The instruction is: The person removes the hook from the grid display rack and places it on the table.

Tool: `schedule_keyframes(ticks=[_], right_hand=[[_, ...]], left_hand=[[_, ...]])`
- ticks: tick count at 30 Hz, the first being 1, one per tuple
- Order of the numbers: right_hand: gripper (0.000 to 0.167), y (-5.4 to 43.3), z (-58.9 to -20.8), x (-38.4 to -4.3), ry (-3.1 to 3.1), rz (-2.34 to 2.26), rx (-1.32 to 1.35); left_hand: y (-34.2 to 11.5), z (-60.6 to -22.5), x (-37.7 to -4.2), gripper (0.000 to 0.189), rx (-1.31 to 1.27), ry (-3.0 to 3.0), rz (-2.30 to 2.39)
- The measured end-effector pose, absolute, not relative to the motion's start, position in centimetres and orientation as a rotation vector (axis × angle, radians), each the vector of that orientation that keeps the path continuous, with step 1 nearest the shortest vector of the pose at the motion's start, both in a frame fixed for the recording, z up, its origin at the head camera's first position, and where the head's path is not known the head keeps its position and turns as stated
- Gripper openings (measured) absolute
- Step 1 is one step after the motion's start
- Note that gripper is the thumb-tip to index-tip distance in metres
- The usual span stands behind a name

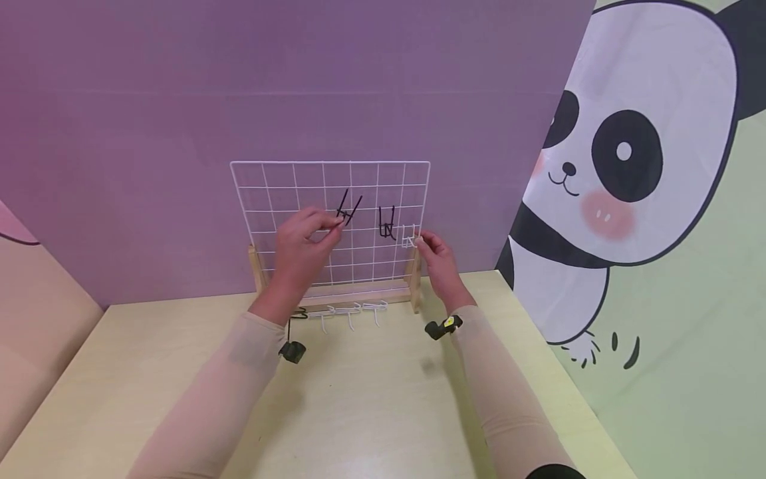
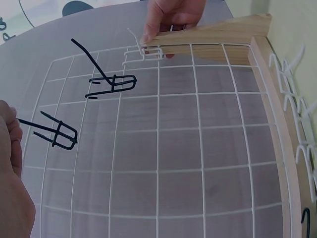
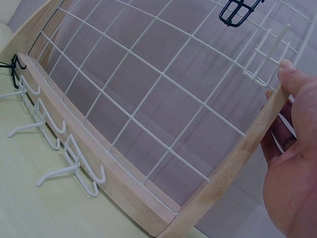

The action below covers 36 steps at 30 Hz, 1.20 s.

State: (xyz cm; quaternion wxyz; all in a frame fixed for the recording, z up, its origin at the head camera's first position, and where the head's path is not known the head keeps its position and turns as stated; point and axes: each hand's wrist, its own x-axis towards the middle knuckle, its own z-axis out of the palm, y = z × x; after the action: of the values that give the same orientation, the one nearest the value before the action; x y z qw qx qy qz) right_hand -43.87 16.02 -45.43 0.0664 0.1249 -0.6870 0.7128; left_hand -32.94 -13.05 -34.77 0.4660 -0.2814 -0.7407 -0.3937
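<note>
A white wire grid panel (image 1: 330, 161) stands upright in a wooden stand (image 1: 359, 291). My left hand (image 1: 302, 243) pinches a black wire hook (image 2: 58, 132) by its prong, in front of the panel. Another black hook (image 2: 115, 84) hangs on the grid to the right, its prong sticking out. Lower, near the right edge, a white hook (image 3: 254, 78) is on the wires. Just beside it my right hand (image 1: 439, 263) grips the stand's right wooden post (image 3: 237, 153), thumb in front and fingers behind.
Along the stand's front bar lie several white hooks, one nearest the right post (image 3: 75, 166), and a black hook (image 3: 15, 69) at the left. The pale table (image 1: 353, 406) extends in front. Behind the panel rises a purple backdrop (image 1: 299, 80); a panda picture (image 1: 658, 233) is at right.
</note>
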Motion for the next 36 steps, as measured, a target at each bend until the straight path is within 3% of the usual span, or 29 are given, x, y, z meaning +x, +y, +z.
schedule_keyframes(ticks=[36], right_hand=[[0.037,15.9,-45.3,-43.8,-2.066,2.138,0.381]], left_hand=[[-18.6,-40.6,-28.4,0.021,-0.814,-1.957,-0.721]])
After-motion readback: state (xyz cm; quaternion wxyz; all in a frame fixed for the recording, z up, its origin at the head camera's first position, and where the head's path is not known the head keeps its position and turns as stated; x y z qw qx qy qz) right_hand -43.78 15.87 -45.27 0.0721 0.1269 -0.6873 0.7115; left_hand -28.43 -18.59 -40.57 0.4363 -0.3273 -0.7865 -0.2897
